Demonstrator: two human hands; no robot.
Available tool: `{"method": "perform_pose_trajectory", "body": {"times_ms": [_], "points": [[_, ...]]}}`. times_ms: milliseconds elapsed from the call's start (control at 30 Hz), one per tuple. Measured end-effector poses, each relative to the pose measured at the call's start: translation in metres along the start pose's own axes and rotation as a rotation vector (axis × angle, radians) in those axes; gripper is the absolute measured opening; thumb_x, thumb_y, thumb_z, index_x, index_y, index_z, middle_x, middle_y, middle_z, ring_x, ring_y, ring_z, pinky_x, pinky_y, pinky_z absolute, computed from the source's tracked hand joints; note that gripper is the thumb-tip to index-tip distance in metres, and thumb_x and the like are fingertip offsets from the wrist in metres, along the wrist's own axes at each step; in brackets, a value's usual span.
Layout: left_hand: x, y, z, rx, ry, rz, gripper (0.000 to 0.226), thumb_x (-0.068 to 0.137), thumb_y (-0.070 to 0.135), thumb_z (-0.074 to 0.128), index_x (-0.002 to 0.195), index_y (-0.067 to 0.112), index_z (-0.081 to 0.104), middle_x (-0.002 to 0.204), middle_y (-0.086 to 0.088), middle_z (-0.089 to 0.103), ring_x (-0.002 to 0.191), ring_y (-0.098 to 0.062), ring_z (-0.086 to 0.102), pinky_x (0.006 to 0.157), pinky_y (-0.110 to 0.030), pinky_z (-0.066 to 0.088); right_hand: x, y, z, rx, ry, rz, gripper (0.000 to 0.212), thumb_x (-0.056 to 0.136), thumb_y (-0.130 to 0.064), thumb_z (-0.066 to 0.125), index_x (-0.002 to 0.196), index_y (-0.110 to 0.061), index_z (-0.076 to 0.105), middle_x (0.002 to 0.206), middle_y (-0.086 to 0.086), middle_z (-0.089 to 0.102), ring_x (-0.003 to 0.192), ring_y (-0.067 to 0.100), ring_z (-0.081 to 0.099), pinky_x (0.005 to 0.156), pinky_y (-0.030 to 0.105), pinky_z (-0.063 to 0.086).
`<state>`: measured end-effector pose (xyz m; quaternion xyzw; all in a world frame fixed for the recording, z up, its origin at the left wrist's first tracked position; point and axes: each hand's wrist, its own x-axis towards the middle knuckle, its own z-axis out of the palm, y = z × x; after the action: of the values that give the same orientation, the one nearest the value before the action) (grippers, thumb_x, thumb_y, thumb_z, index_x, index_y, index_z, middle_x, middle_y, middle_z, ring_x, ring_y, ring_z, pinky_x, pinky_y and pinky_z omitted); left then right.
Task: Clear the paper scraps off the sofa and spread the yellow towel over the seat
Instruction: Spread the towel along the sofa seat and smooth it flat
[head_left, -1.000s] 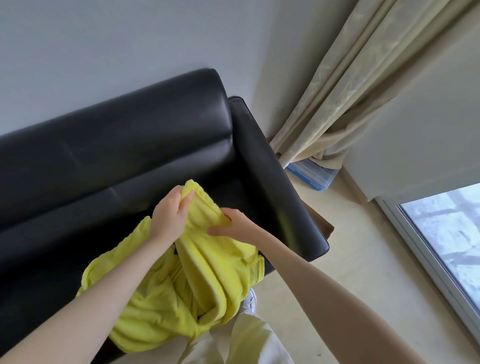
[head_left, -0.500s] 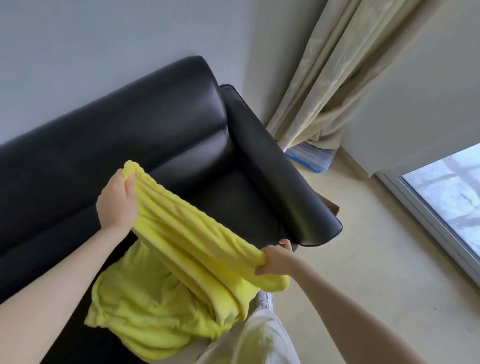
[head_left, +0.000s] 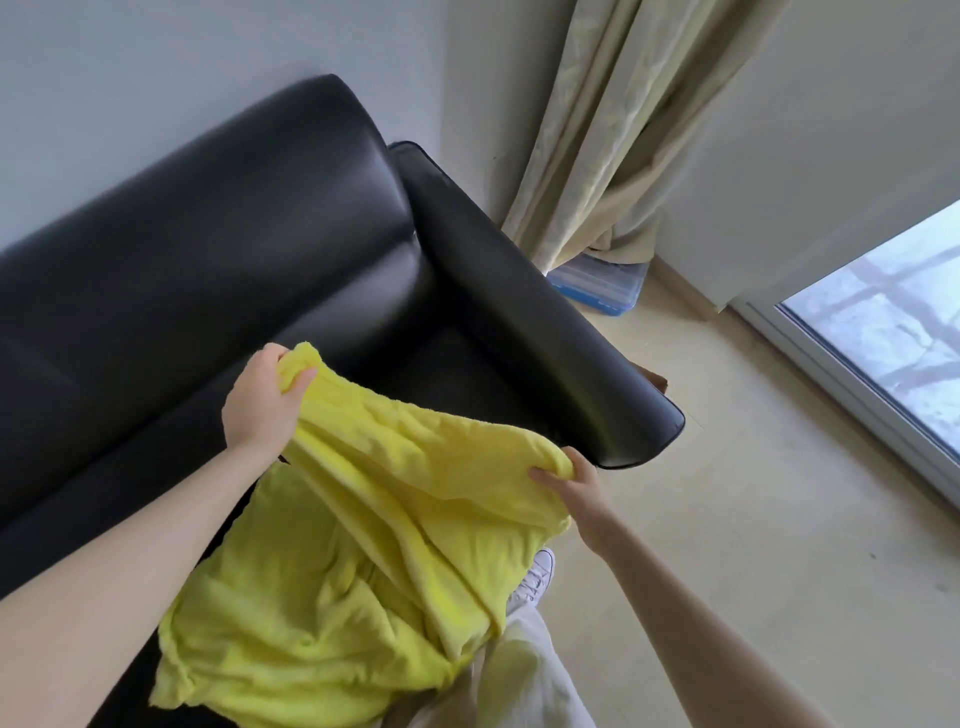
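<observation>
The yellow towel hangs bunched between my hands above the front of the black leather sofa. My left hand grips one top corner, over the seat. My right hand grips the other end of the top edge, just in front of the sofa's right armrest. The towel's lower part sags in folds over the seat front and my leg. The seat under the towel is hidden. No paper scraps show on the visible sofa.
A beige curtain hangs in the corner behind the armrest, with a blue-lidded plastic box on the floor below it. A glass door is at the right. My white shoe stands on the pale floor.
My hands pulled apart along the towel's top edge, then drew somewhat closer again. The stretched edge has slackened and now shows a wider span of cloth between them.
</observation>
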<state>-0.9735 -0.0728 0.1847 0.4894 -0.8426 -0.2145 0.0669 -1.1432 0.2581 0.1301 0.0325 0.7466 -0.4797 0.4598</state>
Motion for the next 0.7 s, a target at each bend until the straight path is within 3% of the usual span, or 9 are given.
{"method": "perform_pose_trajectory", "body": {"times_ms": [67,167,267,333,433,600,700], "points": [[0.003,0.003,0.01,-0.002,0.018,0.029,0.029,0.09,0.044,0.058,0.092,0.015,0.053,0.083,0.001,0.056,0.076,-0.021,0.051,0.06,-0.035,0.04,0.005,0.009,-0.003,0.12,0.021,0.053,0.025,0.081,-0.015,0.073,0.1,-0.016,0.057,0.094,0.005,0.062,0.084,0.02,0.062,0.072,0.037,0.055],[0.008,0.008,0.026,-0.049,0.018,0.015,0.03,0.088,0.042,0.062,0.08,0.014,0.056,0.068,0.002,0.055,0.068,-0.022,0.052,0.056,-0.031,0.036,0.013,0.029,-0.012,0.233,0.043,0.12,0.038,0.082,-0.011,0.072,0.114,-0.017,0.052,0.106,0.008,0.062,0.094,0.026,0.063,0.081,0.044,0.057],[0.02,0.013,0.048,-0.068,-0.024,-0.028,0.039,0.094,0.035,0.055,0.064,0.015,0.042,0.059,-0.001,0.049,0.068,-0.032,0.054,0.05,-0.033,0.03,0.024,0.055,-0.02,0.287,0.028,0.16,0.033,0.081,-0.007,0.072,0.111,-0.006,0.06,0.106,0.018,0.068,0.091,0.03,0.067,0.076,0.042,0.057],[0.032,0.019,0.066,-0.065,-0.055,-0.061,0.033,0.099,0.032,0.045,0.074,0.01,0.051,0.076,-0.01,0.059,0.086,-0.039,0.058,0.063,-0.039,0.039,0.033,0.074,-0.023,0.261,0.055,0.16,0.023,0.079,-0.009,0.073,0.1,-0.007,0.065,0.097,0.018,0.069,0.08,0.024,0.066,0.062,0.031,0.055],[0.051,0.032,0.09,-0.048,-0.1,-0.091,0.038,0.103,0.031,0.033,0.12,0.004,0.054,0.117,-0.02,0.061,0.114,-0.041,0.052,0.092,-0.046,0.041,0.047,0.094,-0.024,0.251,0.173,0.161,0.025,0.077,-0.011,0.076,0.1,-0.01,0.065,0.088,0.009,0.067,0.072,0.018,0.061,0.048,0.02,0.046],[0.083,0.056,0.13,-0.093,-0.181,-0.01,0.037,0.104,0.031,0.025,0.114,0.004,0.048,0.112,-0.02,0.06,0.109,-0.041,0.053,0.084,-0.041,0.037,0.081,0.098,-0.025,0.453,0.128,0.154,0.035,0.077,-0.01,0.073,0.11,-0.012,0.063,0.098,0.01,0.071,0.087,0.027,0.069,0.068,0.037,0.057],[0.093,0.064,0.158,-0.093,-0.201,0.039,0.034,0.102,0.035,0.031,0.11,0.006,0.048,0.112,-0.018,0.06,0.108,-0.04,0.054,0.082,-0.04,0.037,0.102,0.097,-0.021,0.664,0.079,0.188,0.043,0.079,-0.013,0.071,0.119,-0.017,0.056,0.112,0.011,0.069,0.101,0.032,0.067,0.085,0.047,0.056]]}}
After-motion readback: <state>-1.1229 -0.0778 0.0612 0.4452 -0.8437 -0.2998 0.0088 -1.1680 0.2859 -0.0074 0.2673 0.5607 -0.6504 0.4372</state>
